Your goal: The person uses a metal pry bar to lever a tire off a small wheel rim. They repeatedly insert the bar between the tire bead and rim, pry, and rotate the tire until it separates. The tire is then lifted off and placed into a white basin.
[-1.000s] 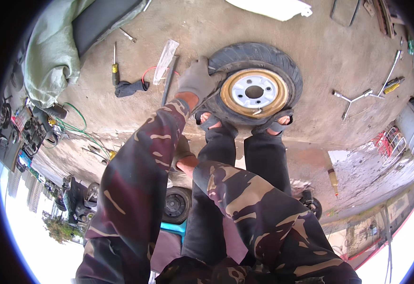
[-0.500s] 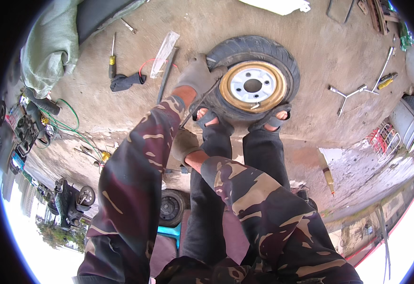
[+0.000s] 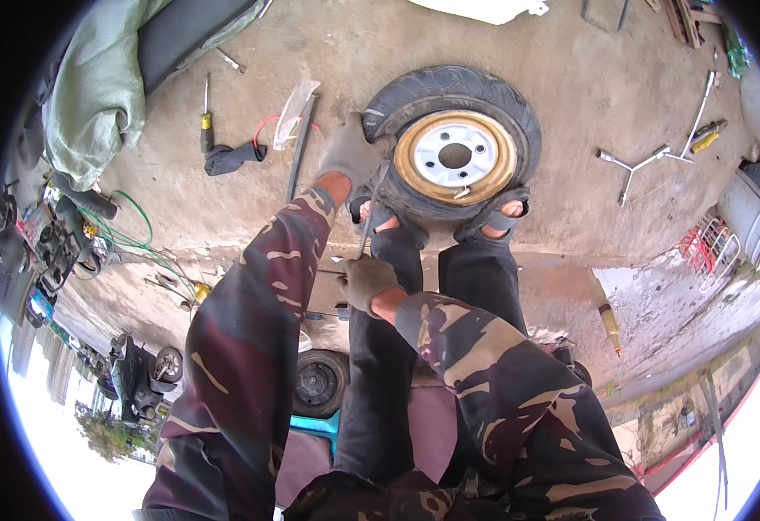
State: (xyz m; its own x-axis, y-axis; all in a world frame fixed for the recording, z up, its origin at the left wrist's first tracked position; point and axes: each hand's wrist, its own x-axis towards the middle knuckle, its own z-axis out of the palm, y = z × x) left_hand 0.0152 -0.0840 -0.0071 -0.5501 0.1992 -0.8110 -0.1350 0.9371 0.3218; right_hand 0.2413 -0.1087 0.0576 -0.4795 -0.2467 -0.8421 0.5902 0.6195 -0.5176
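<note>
A black tyre on a white and gold wheel rim lies flat on the concrete, just beyond my sandalled feet. At its left edge is my gloved left hand, its fingers closed on the tyre and its thumb toward the rim. A thin metal tyre lever slants from beside that thumb down to my gloved right hand. My right fingers are wrapped round the lever's near end, above my left shin. The lever's far tip is hard to make out near the rim's edge.
Left of the wheel lie a flat metal bar, a clear plastic strip, a screwdriver and a dark cloth-like piece. To the right are a three-armed wrench and a yellow-handled tool. A smaller wheel stands behind my legs.
My right hand has moved right, and the lever has swung from a steep slant to nearly upright in the picture. My left hand stays at the tyre's left edge.
</note>
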